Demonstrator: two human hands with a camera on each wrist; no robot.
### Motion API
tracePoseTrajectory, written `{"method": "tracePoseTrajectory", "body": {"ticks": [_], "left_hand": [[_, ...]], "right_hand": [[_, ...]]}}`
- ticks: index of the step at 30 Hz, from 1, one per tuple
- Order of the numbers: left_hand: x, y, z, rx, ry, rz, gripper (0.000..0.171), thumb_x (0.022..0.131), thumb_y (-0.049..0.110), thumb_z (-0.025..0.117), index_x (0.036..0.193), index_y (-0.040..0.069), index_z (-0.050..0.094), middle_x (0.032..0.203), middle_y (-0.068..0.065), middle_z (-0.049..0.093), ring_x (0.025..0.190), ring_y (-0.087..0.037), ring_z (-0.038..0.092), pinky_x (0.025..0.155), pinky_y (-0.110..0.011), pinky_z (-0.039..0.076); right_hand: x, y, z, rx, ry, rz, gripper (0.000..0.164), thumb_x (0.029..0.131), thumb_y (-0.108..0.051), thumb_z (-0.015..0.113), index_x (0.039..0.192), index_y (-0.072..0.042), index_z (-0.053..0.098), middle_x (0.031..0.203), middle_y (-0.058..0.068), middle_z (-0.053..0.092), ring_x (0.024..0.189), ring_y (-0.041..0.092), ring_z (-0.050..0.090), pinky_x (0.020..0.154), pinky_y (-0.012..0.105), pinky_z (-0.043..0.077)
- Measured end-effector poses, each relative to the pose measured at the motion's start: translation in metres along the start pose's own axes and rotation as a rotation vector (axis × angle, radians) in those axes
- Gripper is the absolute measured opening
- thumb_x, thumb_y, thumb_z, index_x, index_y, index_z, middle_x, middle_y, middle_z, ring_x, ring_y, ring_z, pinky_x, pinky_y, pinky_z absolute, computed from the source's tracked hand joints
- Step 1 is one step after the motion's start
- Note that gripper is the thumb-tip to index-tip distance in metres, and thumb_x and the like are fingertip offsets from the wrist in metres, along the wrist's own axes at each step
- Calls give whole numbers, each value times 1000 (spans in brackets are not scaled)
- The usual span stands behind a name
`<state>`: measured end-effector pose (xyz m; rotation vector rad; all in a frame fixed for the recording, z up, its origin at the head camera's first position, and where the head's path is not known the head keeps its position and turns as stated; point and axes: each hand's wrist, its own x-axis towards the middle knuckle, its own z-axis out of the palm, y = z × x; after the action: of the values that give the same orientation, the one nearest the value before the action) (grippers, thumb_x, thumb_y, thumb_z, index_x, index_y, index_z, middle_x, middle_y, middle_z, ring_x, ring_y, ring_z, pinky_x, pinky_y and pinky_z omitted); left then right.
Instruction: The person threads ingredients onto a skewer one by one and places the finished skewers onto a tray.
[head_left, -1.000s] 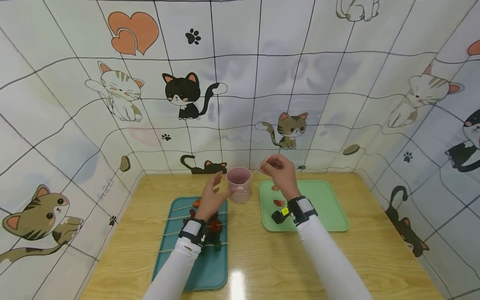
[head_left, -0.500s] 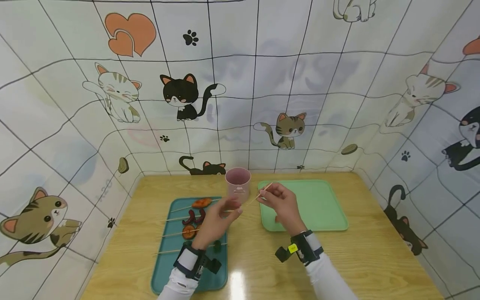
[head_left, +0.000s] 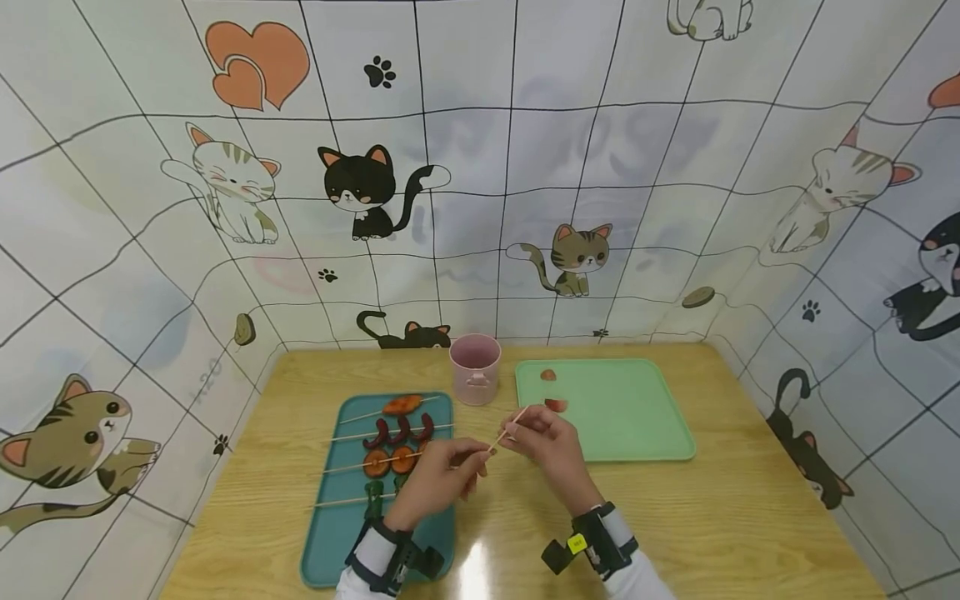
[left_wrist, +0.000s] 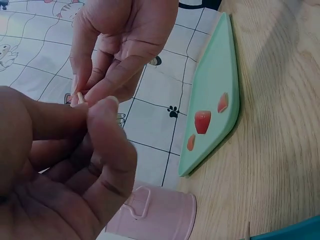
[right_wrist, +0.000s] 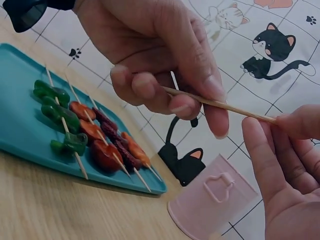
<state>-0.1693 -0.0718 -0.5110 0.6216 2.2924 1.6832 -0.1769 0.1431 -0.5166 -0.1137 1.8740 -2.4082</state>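
A thin wooden skewer (head_left: 517, 422) runs between both hands above the table, between two trays. My left hand (head_left: 442, 479) pinches its lower part with thumb and fingers. At the upper part, my right hand (head_left: 551, 454) pinches it between thumb and fingertips. In the right wrist view the bare skewer (right_wrist: 235, 108) spans from the left fingers to the right fingertips. The left wrist view shows only a short bit of it. Below the left arm lies a teal tray (head_left: 427, 558) with several loaded skewers, partly hidden by that arm.
A pink cup (head_left: 476, 375) stands behind the hands. To the right lies a light green tray (head_left: 637, 417) bearing a few red pieces (left_wrist: 202, 122). Green pieces (right_wrist: 62, 115), orange-red rounds and dark red curled pieces are on the teal tray's skewers. A patterned cloth wall rises behind.
The right hand came down from beside the cup with the skewer, toward the table's front. The left hand, earlier open by the cup, moved down and now pinches the skewer too.
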Motion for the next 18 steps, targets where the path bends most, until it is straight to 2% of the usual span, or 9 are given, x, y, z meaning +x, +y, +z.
{"method": "tracePoseTrajectory", "body": {"ticks": [2,4,9,12,18], "left_hand": [[-2,-1,1,46,14,25,24,106,19,58,116,4,74,80,-8,67,56,-4,54,51,-22,46],[-4,-2,2,103,29,43,24,107,17,56,113,4,75,78,-6,66,55,-1,49,51,-20,41],[-8,-5,4,214,56,73,21,108,14,54,103,15,75,71,2,58,54,1,43,54,-19,40],[-9,-7,4,232,61,85,23,108,14,53,98,19,73,70,6,55,55,0,44,56,-20,41],[-11,-10,3,233,78,98,25,108,13,52,95,20,71,71,5,56,59,-1,48,56,-21,43]], "right_hand": [[-2,3,1,15,-3,4,35,92,-16,78,111,7,60,111,14,69,109,27,72,94,40,58],[-3,6,2,21,-8,7,34,92,-16,78,110,7,60,112,15,68,110,29,71,94,40,58],[-6,13,5,48,0,23,31,93,-14,77,108,6,59,114,19,68,109,28,72,95,41,57],[-8,16,7,58,3,28,29,94,-13,76,109,6,60,114,20,68,107,26,72,96,43,57],[-8,14,9,35,-26,18,33,94,-14,76,113,7,60,113,19,69,105,22,74,96,44,57]]}}
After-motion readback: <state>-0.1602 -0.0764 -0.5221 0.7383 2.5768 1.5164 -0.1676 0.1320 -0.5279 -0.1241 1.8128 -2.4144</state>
